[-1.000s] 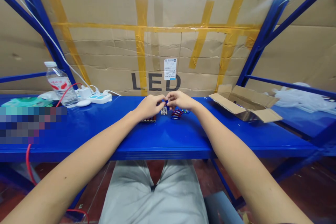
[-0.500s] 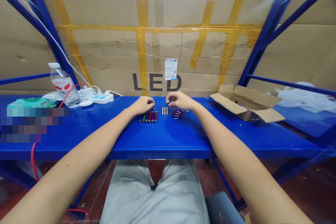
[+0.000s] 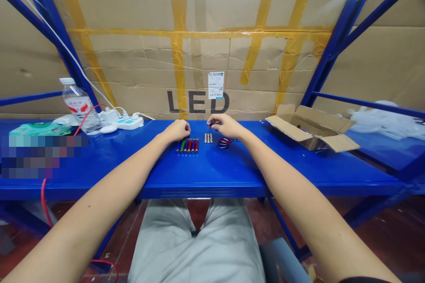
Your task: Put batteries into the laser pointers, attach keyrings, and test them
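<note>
A row of small metal flashlight tubes [image 3: 187, 146], in blue, green, purple and red, lies side by side on the blue table [image 3: 206, 170]. My left hand [image 3: 180, 130] is closed just behind the row's left part; whatever its curled fingers hold is hidden. To the right of the tubes, small round silver pieces [image 3: 208, 138] like button cells are laid out in a grid. Behind that grid my right hand [image 3: 226, 125] pinches a small silver piece [image 3: 208, 123] between thumb and fingertips. A cluster of coloured carabiner clips [image 3: 224, 143] rests below the right hand.
An open cardboard box [image 3: 312, 128] stands at the right. On the left are a water bottle [image 3: 81, 108], a white power strip [image 3: 128, 122] with cables and a green packet [image 3: 40, 129]. A tall cardboard sheet [image 3: 146, 62] closes off the back, between blue rack posts.
My left hand has drawn slightly left, away from the small pieces behind the tubes. My right hand has shifted a little left, its silver piece still pinched. The view has tilted slightly.
</note>
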The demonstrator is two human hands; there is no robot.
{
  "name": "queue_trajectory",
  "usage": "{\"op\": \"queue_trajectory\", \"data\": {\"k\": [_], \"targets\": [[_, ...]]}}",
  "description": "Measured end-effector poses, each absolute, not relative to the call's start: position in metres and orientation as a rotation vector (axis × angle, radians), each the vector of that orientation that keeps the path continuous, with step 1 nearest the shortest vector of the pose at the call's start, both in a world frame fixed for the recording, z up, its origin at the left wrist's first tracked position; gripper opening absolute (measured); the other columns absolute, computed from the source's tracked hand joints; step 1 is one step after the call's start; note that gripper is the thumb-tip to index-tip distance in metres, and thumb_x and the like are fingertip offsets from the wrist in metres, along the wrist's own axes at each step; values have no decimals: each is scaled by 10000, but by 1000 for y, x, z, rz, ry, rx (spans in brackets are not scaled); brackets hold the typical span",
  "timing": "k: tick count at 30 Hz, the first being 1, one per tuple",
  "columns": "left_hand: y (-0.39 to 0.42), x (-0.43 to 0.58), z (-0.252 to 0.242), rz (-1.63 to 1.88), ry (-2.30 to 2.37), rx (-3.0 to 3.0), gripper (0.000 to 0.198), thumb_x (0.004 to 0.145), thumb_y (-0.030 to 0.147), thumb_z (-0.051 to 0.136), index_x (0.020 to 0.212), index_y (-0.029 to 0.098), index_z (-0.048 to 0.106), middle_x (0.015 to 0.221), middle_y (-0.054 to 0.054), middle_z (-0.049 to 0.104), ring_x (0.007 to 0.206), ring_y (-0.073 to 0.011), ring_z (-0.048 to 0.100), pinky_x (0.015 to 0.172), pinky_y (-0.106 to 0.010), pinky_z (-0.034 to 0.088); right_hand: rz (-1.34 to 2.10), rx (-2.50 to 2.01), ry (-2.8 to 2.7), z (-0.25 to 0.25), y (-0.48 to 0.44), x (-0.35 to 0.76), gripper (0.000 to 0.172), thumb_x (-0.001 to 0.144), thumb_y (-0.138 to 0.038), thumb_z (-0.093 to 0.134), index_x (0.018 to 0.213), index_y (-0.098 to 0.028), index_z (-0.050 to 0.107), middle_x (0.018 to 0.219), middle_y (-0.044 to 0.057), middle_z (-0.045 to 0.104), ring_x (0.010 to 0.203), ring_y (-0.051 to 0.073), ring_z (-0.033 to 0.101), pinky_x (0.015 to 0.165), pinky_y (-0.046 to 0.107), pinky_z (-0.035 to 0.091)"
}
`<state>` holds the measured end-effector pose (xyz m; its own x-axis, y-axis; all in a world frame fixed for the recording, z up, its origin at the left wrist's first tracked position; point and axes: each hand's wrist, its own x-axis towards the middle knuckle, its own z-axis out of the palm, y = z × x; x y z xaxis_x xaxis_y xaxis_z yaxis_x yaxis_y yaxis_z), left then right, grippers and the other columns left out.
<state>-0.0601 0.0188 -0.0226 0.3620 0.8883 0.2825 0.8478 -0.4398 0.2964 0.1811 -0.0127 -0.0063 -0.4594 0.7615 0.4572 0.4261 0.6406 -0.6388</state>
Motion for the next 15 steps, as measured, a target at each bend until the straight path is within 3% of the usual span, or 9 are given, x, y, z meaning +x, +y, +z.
{"op": "queue_trajectory", "data": {"k": [4, 10, 15], "targets": [[14, -59, -20, 859, 1664, 2456, 57, 714, 163, 635, 675, 182, 673, 732, -67, 705, 696, -184, 621, 668, -278, 439, 582, -931, -2100, -9, -13, 179, 168, 811, -59, 521, 896, -176, 606, 843, 30, 662, 816, 161, 620, 790, 322, 489], [-20, -25, -5, 1349, 1203, 2312, 102, 835, 237, 583, 835, 158, 648, 754, -25, 682, 657, -129, 589, 636, -241, 448, 598, -998, -2074, -9, -15, 176, 182, 851, -99, 459, 961, -197, 566, 769, 6, 580, 695, 153, 556, 632, 280, 461], [-34, -7, -6, 1353, 1121, 2279, 84, 849, 217, 565, 846, 156, 623, 718, -5, 655, 639, -119, 583, 599, -225, 443, 389, -1004, -2143, -8, -18, 173, 200, 879, -118, 447, 996, -179, 597, 774, 19, 597, 741, 171, 549, 720, 316, 451]]}}
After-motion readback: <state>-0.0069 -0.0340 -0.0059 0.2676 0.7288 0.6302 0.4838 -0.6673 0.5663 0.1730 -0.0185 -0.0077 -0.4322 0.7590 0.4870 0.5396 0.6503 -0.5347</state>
